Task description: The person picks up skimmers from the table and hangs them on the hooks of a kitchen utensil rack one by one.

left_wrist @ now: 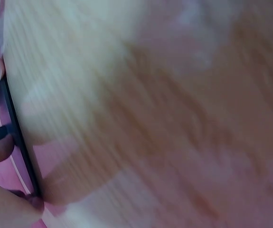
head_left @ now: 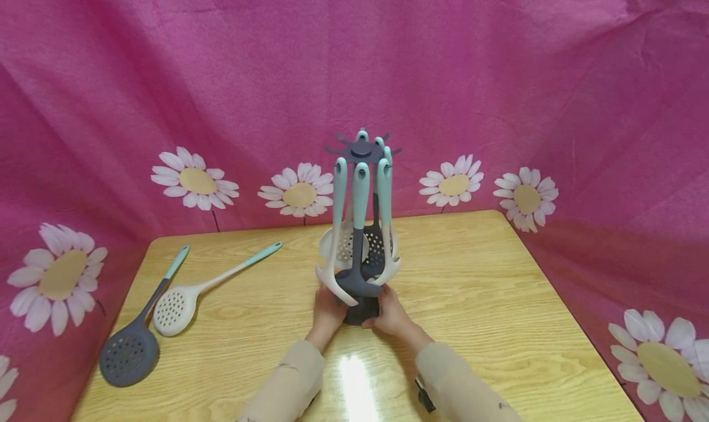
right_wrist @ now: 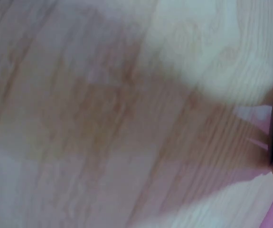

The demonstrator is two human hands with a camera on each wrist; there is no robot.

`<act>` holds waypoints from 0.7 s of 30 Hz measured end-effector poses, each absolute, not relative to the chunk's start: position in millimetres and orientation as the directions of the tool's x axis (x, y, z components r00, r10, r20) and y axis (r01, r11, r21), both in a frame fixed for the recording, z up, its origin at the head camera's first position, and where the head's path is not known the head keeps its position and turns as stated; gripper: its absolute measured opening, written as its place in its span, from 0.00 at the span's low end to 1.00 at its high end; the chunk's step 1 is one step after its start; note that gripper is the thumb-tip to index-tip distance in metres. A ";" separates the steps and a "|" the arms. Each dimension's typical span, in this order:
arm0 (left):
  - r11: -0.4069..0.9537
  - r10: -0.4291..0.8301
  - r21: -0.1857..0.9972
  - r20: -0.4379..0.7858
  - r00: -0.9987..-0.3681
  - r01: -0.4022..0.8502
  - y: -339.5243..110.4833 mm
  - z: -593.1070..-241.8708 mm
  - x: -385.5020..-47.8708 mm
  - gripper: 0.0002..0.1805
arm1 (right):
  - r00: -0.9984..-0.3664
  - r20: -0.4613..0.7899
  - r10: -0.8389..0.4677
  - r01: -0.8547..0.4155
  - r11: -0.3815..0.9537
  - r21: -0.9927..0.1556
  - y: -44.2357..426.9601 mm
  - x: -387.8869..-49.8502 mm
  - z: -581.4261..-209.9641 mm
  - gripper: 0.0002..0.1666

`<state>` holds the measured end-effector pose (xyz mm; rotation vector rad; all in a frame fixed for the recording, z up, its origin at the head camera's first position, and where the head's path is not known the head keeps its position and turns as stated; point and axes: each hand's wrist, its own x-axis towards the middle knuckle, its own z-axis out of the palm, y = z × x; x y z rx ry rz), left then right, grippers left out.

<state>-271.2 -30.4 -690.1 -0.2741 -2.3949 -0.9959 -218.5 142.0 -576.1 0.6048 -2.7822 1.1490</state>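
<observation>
A dark utensil rack [head_left: 362,312] stands upright in the middle of the table, with several mint-handled kitchen utensils hanging from its top hub [head_left: 362,150]. On the front side hang a dark ladle [head_left: 360,280] and white utensils to either side; a white perforated one [head_left: 344,243] and a dark slotted one [head_left: 374,250] show behind. My left hand [head_left: 328,310] grips the left side of the rack's base, and my right hand [head_left: 392,316] holds its right side. Both wrist views show fingers at the base's thin dark edge [left_wrist: 20,128]. Whether the base touches the table I cannot tell.
At the left of the wooden table [head_left: 471,274] lie a dark skimmer [head_left: 130,353] and a white skimmer [head_left: 174,311], both with mint handles. A pink cloth with daisies [head_left: 266,71] hangs behind and along the sides.
</observation>
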 end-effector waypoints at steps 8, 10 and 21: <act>0.708 -0.101 0.618 0.568 -0.817 0.342 -16.9 -634.2 -235.8 0.32 | -0.864 0.262 -0.429 -0.483 0.562 -0.671 148.2 -225.1 -568.2 0.47; 0.705 -0.130 0.652 0.504 -0.854 0.277 -13.4 -609.7 -223.9 0.32 | -0.855 0.266 -0.446 -0.498 0.560 -0.662 149.6 -226.2 -567.2 0.46; 0.694 -0.261 0.717 0.340 -0.903 0.070 1.0 -584.1 -205.7 0.35 | -0.869 0.083 -0.489 -0.403 0.598 -0.693 154.9 -233.4 -565.5 0.52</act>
